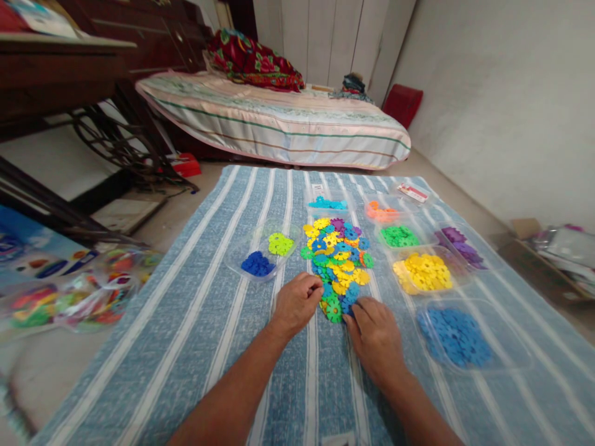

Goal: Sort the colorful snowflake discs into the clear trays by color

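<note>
Bare forearms (237, 384) are stretching over the striped cloth (186, 310) from its near side, and both hands are flanking the near end of a mixed pile (337, 257) of notched plastic discs. The left hand (300, 301) is curling at the pile's left side, thumb and fingers close together; whether they are pinching a disc, I cannot tell. The right hand (376, 331) is bending its fingers down to a blue disc (349, 301), and I cannot tell whether they are clamping it.

Toward the cloth's left edge, a clear tray (251, 238) is holding dark blue pieces (258, 263) and yellow-green pieces (280, 243). Near the far edge, light blue pieces (328, 203) are lying in a second tray, and nearer the far right corner orange pieces (381, 212) are lying in another. Along the right side, separate containers are holding green pieces (400, 235), purple pieces (468, 253), yellow pieces (427, 271) and, nearest, mid-blue pieces (455, 337).

Between these containers the pile is lying lengthwise, its long axis running from near side to far edge, roughly along the stripes, its round discs overlapping and mostly lying flat
</note>
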Demonstrator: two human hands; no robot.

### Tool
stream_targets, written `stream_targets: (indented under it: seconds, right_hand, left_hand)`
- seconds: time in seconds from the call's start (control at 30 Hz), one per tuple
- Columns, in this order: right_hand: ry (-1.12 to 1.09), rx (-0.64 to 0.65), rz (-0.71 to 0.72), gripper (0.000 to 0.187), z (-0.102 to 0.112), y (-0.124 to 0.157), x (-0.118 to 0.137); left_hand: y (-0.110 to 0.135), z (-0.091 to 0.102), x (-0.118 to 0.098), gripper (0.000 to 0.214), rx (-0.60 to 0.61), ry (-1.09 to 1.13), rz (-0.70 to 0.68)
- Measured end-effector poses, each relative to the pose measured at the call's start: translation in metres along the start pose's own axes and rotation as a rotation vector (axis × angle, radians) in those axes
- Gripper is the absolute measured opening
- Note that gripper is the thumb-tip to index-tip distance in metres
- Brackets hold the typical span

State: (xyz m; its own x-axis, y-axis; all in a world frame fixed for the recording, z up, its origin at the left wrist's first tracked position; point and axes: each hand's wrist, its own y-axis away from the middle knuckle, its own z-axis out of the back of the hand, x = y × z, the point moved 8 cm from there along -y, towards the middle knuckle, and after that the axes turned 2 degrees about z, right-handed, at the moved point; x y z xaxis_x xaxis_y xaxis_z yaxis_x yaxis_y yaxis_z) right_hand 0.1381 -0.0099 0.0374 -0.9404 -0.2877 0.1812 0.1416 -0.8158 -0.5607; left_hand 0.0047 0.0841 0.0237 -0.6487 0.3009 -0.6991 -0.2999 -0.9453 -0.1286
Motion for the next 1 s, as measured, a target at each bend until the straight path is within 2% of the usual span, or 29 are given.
stream_targets:
  seconds: [0.23, 0.33, 0.47, 0.6, 0.7, 0.77, 0.83, 0.9, 1.0]
  right_hand:
    - [-0.062, -0.097, 0.087, 0.014, 0.018, -0.001, 0.004]
    - [-0.075, -0.154, 0.088, 0.014, 0.033, -0.001, 0.001]
    - [0.003, -0.232, 0.096, 0.013, 0.07, 0.002, -0.013]
    - [0.222, -0.277, 0.089, 0.01, 0.115, 0.008, -0.041]
    - [0.35, -0.29, 0.031, 0.006, 0.134, 0.011, -0.055]
    - [0.289, -0.293, 0.007, 0.006, 0.131, 0.011, -0.052]
    - [0.148, -0.273, -0.004, 0.007, 0.116, 0.008, -0.041]
    - [0.019, -0.213, -0.015, 0.01, 0.089, 0.002, -0.029]
    - [-0.062, -0.051, -0.059, 0.016, 0.042, -0.011, -0.019]
  left_hand:
    - [0.0, 0.001, -0.001, 0.012, 0.0, -0.01, 0.001]
    - [0.001, 0.002, -0.002, 0.013, -0.003, -0.005, 0.0]
    - [0.001, 0.002, -0.002, 0.013, -0.004, 0.003, -0.003]
    - [0.001, 0.001, -0.001, 0.013, -0.005, -0.001, 0.004]
    - [0.0, 0.001, -0.001, 0.013, 0.0, -0.008, 0.006]
    - [0.0, 0.001, -0.001, 0.013, 0.002, -0.007, 0.007]
    - [0.0, 0.001, -0.001, 0.013, 0.001, -0.007, 0.01]
    - [0.0, 0.001, -0.001, 0.013, 0.0, -0.009, 0.01]
    - [0.0, 0.0, 0.0, 0.013, -0.001, -0.01, 0.007]
